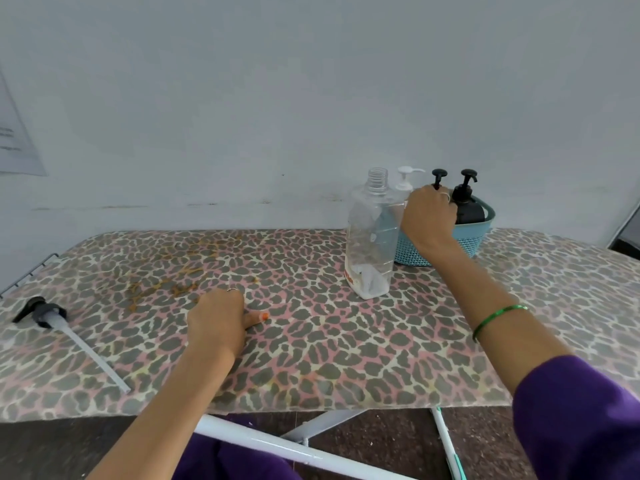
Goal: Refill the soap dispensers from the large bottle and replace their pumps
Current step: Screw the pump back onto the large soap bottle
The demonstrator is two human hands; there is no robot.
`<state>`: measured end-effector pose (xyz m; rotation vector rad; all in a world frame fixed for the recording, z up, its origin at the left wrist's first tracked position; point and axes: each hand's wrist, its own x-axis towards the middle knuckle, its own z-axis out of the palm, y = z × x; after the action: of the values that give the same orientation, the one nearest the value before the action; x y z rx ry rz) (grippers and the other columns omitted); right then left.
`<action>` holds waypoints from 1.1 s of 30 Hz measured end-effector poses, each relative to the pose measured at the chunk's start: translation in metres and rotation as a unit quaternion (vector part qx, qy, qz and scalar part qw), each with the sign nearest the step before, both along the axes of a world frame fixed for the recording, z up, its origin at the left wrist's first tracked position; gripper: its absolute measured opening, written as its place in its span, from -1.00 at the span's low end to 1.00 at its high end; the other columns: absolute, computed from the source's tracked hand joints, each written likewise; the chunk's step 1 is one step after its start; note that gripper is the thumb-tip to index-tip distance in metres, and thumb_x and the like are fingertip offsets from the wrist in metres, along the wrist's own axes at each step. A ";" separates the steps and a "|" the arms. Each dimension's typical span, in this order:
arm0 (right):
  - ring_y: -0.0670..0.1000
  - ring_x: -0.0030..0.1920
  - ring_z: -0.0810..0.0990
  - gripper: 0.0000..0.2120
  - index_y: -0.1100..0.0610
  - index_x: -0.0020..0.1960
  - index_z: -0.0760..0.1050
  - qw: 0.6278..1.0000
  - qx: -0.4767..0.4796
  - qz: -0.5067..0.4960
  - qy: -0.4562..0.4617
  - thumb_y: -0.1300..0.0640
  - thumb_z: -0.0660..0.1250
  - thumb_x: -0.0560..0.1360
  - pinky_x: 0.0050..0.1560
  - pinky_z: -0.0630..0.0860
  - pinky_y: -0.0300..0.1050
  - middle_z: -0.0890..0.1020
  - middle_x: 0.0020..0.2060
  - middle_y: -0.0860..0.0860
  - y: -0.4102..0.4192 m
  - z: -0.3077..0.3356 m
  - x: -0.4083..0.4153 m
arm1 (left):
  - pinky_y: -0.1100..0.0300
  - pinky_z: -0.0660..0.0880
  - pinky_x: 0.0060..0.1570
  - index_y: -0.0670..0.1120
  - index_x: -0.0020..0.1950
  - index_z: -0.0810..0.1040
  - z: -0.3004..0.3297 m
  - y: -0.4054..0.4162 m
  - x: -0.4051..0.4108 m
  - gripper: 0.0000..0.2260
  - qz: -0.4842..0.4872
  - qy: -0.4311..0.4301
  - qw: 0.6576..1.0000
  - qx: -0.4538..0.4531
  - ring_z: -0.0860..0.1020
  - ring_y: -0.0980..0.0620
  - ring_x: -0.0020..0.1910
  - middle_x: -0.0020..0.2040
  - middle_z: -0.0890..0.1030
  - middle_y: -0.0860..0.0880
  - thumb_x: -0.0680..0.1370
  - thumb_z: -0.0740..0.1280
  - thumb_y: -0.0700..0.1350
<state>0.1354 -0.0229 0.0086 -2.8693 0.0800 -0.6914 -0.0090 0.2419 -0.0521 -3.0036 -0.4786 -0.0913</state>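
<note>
A large clear bottle [372, 237] stands uncapped on the leopard-print board [346, 341], nearly empty. Behind it a blue basket [481, 237] holds a white-pump dispenser [405, 180] and two black-pump dispensers [467, 199]. My right hand [429, 216] reaches into the basket and its fingers curl round the nearer black dispenser below its pump [439, 176]; the bottle body is hidden by my hand. My left hand [218, 323] rests on the board with fingers curled under and thumb out, holding nothing. A loose black pump with a long tube [52, 318] lies at the left.
The board is an ironing board with white legs [277, 445] below its front edge. A wall stands right behind the basket. Brownish stains [173, 282] mark the cover left of centre. A metal rack [31, 271] sticks out at the left end.
</note>
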 end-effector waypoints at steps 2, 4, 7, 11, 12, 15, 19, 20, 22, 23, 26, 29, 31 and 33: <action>0.30 0.29 0.36 -0.69 0.34 0.14 0.50 0.999 0.020 0.024 0.010 0.18 0.10 0.58 0.20 0.33 0.19 0.48 0.17 0.25 -0.006 -0.008 -0.003 | 0.20 0.38 -0.30 -0.07 -0.19 0.37 0.001 -0.001 -0.003 -0.59 -0.004 0.001 1.000 0.007 0.40 0.04 -0.29 -0.30 0.40 0.01 0.52 0.21 0.28; 0.32 0.22 0.38 -0.68 0.31 0.15 0.49 0.998 0.047 0.049 0.017 0.11 0.12 0.59 0.18 0.36 0.18 0.47 0.15 0.24 -0.012 -0.013 -0.004 | 0.20 0.38 -0.30 -0.07 -0.18 0.38 0.001 -0.003 -0.006 -0.60 -0.008 -0.004 1.000 0.014 0.39 0.05 -0.31 -0.32 0.38 0.01 0.54 0.20 0.27; 0.29 0.21 0.43 -0.68 0.29 0.22 0.51 0.986 0.144 0.083 -0.033 0.15 0.18 0.56 0.20 0.37 0.10 0.48 0.20 0.24 -0.021 -0.011 -0.010 | 0.20 0.42 -0.28 -0.08 -0.13 0.46 0.003 -0.004 -0.013 -0.57 -0.011 -0.021 1.000 0.015 0.44 0.03 -0.28 -0.31 0.39 0.01 0.54 0.17 0.29; 0.14 0.29 0.43 -0.68 0.24 0.29 0.48 0.932 0.290 0.141 -0.167 0.23 0.21 0.56 0.36 0.27 -0.14 0.46 0.30 0.20 -0.015 0.013 -0.043 | 0.15 0.50 -0.11 -0.10 -0.01 0.51 0.005 0.007 -0.022 -0.58 0.006 -0.028 0.996 -0.088 0.57 -0.04 -0.08 -0.10 0.56 -0.06 0.55 0.20 0.26; 0.13 0.30 0.42 -0.69 0.22 0.27 0.49 0.916 0.312 0.149 -0.206 0.21 0.21 0.55 0.37 0.28 -0.08 0.46 0.28 0.20 -0.010 0.021 -0.054 | 0.15 0.52 -0.11 -0.11 0.04 0.52 0.007 0.010 -0.027 -0.59 0.011 -0.044 0.991 -0.124 0.58 -0.02 -0.12 -0.08 0.58 -0.07 0.56 0.21 0.24; 0.13 0.27 0.41 -0.72 0.17 0.20 0.51 0.872 0.321 0.169 -0.330 0.15 0.21 0.52 0.25 0.37 0.10 0.46 0.22 0.20 0.015 0.046 -0.091 | 0.17 0.53 -0.25 -0.12 0.19 0.55 0.015 0.023 -0.048 -0.58 0.013 -0.144 0.977 -0.158 0.55 0.04 -0.31 -0.16 0.62 -0.05 0.58 0.21 0.19; 0.15 0.20 0.44 -0.79 0.21 0.11 0.53 0.834 0.309 0.252 -0.381 0.18 0.23 0.52 0.15 0.36 -0.13 0.49 0.15 0.21 0.073 0.068 -0.136 | 0.08 0.57 -0.24 -0.09 0.18 0.57 0.023 0.049 -0.074 -0.60 0.048 -0.224 0.966 -0.118 0.60 0.00 -0.26 -0.14 0.64 -0.03 0.60 0.18 0.17; 0.15 0.18 0.43 -0.81 0.22 0.09 0.53 0.831 0.299 0.286 -0.371 0.19 0.24 0.52 0.14 0.31 -0.25 0.49 0.14 0.22 0.090 0.068 -0.142 | 0.07 0.57 -0.23 -0.09 0.17 0.57 0.023 0.057 -0.079 -0.61 0.063 -0.229 0.965 -0.108 0.61 0.00 -0.23 -0.12 0.64 -0.04 0.60 0.17 0.17; 0.14 0.18 0.43 -0.84 0.22 0.06 0.54 0.829 0.284 0.357 -0.324 0.21 0.27 0.52 0.13 0.21 -0.42 0.48 0.12 0.21 0.123 0.060 -0.149 | 0.10 0.54 -0.24 -0.11 0.17 0.57 0.023 0.075 -0.089 -0.62 0.097 -0.231 0.963 -0.102 0.62 -0.03 -0.15 -0.07 0.64 -0.05 0.61 0.18 0.15; 0.14 0.18 0.44 -0.86 0.21 0.04 0.55 0.830 0.270 0.390 -0.294 0.21 0.28 0.51 0.12 0.19 -0.44 0.49 0.11 0.20 0.140 0.054 -0.149 | 0.11 0.51 -0.25 -0.12 0.16 0.57 0.022 0.084 -0.095 -0.63 0.117 -0.228 0.961 -0.099 0.62 -0.04 -0.12 -0.06 0.63 -0.06 0.61 0.18 0.13; 0.13 0.17 0.45 -0.87 0.19 0.03 0.56 0.847 0.191 0.467 -0.165 0.20 0.31 0.52 0.10 0.28 -0.27 0.48 0.12 0.13 0.191 0.031 -0.145 | 0.11 0.48 -0.25 -0.13 0.13 0.57 0.013 0.113 -0.111 -0.68 0.166 -0.220 0.957 -0.092 0.60 -0.06 -0.08 -0.04 0.61 -0.07 0.62 0.19 0.08; 0.10 0.19 0.46 -0.76 0.14 0.16 0.53 0.869 0.065 0.489 -0.045 0.08 0.24 0.56 0.11 0.44 -0.03 0.47 0.18 0.08 0.243 0.009 -0.140 | 0.12 0.48 -0.16 -0.12 0.16 0.56 -0.001 0.137 -0.123 -0.72 0.187 -0.240 0.949 -0.083 0.60 -0.04 -0.03 0.03 0.61 -0.05 0.63 0.18 0.01; 0.11 0.16 0.51 -0.70 0.12 0.21 0.49 0.878 -0.008 0.477 0.043 0.02 0.20 0.56 0.04 0.46 0.00 0.50 0.18 0.07 0.277 0.003 -0.140 | 0.10 0.49 -0.05 -0.10 0.18 0.56 -0.012 0.149 -0.127 -0.72 0.194 -0.238 0.949 -0.077 0.58 -0.03 0.03 0.06 0.61 -0.03 0.63 0.15 0.00; 0.12 0.11 0.54 -0.68 0.13 0.22 0.47 0.872 -0.044 0.474 0.115 -0.02 0.19 0.57 -0.01 0.48 -0.01 0.53 0.16 0.07 0.312 -0.002 -0.140 | 0.08 0.48 0.08 -0.07 0.21 0.55 -0.021 0.157 -0.128 -0.70 0.200 -0.228 0.949 -0.081 0.53 -0.02 0.13 0.14 0.59 -0.01 0.63 0.12 0.02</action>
<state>-0.0042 0.2887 0.0066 -2.5534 -1.2489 -0.1397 -0.1373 0.3992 -0.0733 -2.9532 -1.1784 -0.7549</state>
